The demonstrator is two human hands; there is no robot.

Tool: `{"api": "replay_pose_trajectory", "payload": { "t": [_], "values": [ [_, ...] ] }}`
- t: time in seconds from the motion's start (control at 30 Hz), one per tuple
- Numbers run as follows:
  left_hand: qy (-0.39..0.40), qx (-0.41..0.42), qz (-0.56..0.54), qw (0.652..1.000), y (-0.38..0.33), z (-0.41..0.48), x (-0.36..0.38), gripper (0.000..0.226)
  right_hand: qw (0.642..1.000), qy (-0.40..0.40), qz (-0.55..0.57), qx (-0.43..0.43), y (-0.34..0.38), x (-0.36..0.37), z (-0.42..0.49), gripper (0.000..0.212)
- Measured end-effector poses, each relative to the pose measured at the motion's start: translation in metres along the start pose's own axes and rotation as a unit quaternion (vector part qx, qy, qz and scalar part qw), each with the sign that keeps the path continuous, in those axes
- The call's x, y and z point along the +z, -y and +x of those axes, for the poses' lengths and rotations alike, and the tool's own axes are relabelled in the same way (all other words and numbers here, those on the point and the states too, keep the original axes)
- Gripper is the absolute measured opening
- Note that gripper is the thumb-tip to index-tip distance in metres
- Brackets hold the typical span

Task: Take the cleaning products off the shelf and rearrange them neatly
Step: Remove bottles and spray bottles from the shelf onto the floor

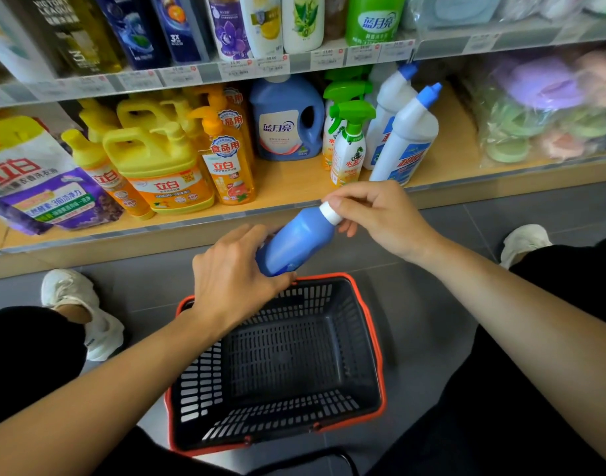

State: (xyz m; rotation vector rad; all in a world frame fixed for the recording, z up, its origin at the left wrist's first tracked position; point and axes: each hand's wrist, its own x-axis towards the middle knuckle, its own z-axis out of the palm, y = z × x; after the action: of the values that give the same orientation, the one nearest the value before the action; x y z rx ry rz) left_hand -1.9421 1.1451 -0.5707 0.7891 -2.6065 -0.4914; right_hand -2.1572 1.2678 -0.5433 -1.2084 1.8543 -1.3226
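Head view. We judge the removal step to be in hand: one blue bottle (296,240) is off the shelf (294,187) and held in the air near frame centre, above the far rim of the basket (375,341).

The left hand (233,280) wraps its fingers round the bottle's base, at 7 o'clock from the bottle's middle. The right hand (377,218) pinches the white cap (331,211), at 1 o'clock from it. Both hands are therefore gripping the same bottle.

The bottle lies tilted, with the cap up toward the shelf and the base down toward the basket. Its body is plain blue plastic with a narrow neck. The label is not readable from this side.

The basket stands on the floor at 6 o'clock of the bottle. We judge the next move to be either lowering the bottle into the basket or setting it back upright on the shelf. Either calls for a firm hold at the base.

On the shelf at 12 o'clock stand a blue detergent jug (286,121), green spray bottles (349,142) and white bottles (408,139) with blue nozzles. Yellow jugs (157,163) stand at 10 o'clock.
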Motion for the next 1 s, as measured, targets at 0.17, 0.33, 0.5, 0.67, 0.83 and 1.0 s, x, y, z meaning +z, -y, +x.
{"api": "replay_pose_trajectory", "payload": {
  "t": [0.17,0.33,0.5,0.67,0.83,1.0],
  "values": [
    [0.000,0.000,-0.007,1.000,0.002,0.000,-0.001,0.063,0.999,0.006,0.052,0.008,0.003,-0.001,-0.001,0.027],
    [0.020,-0.021,-0.036,0.999,0.002,0.001,-0.002,0.064,1.000,-0.002,0.016,-0.017,0.006,0.000,-0.003,0.013],
    [0.081,-0.103,-0.168,0.977,0.005,0.007,0.000,0.070,0.998,0.015,0.042,-0.035,0.007,0.000,-0.003,0.036],
    [0.107,-0.115,-0.347,0.925,0.000,0.009,0.002,0.057,0.997,-0.014,0.003,-0.073,0.010,0.006,-0.008,0.046],
    [0.155,-0.144,-0.486,0.848,0.001,0.007,0.001,0.056,0.996,-0.034,0.054,-0.064,0.005,0.005,-0.009,0.050],
    [0.152,-0.183,-0.572,0.785,0.003,0.014,-0.003,0.060,0.994,0.029,0.108,0.020,-0.001,0.011,-0.009,0.063]
  ]
}}
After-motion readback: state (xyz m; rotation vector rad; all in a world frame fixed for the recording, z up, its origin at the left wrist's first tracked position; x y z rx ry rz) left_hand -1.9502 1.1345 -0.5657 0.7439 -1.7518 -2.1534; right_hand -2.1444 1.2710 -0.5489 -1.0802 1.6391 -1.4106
